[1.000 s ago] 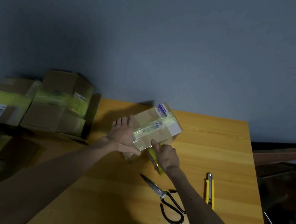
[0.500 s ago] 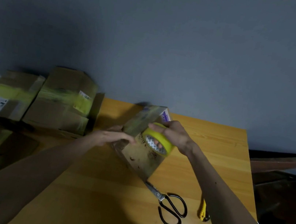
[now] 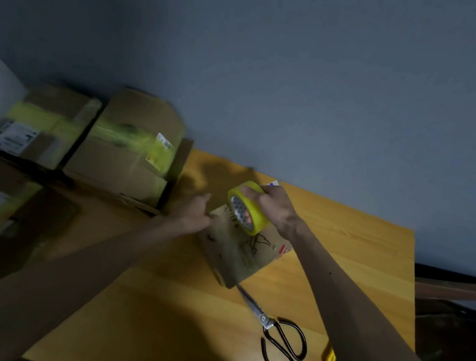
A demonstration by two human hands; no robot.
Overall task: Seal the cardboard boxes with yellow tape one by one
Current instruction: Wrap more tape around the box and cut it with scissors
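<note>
**Tape roll held against a tilted box**

A small cardboard box (image 3: 236,252) stands tilted on the wooden worktop (image 3: 357,260), with one brown face turned to the camera; this face has dark marks on it. The right hand (image 3: 271,205) is closed around a roll of yellow tape (image 3: 247,207) and holds it at the upper edge of the box, the open core of the roll facing the viewer. The left hand (image 3: 194,214) is at the left upper edge of the box, fingers curled; it is blurred, so I cannot tell if it really clamps the cardboard.

Just beside the lower corner of the box lie scissors (image 3: 276,331) with black handles, blades pointing to the box. Near them, partly behind the right forearm, is a yellow cutter (image 3: 330,358). Left of the worktop are larger boxes (image 3: 123,151) with yellow tape across them.
</note>
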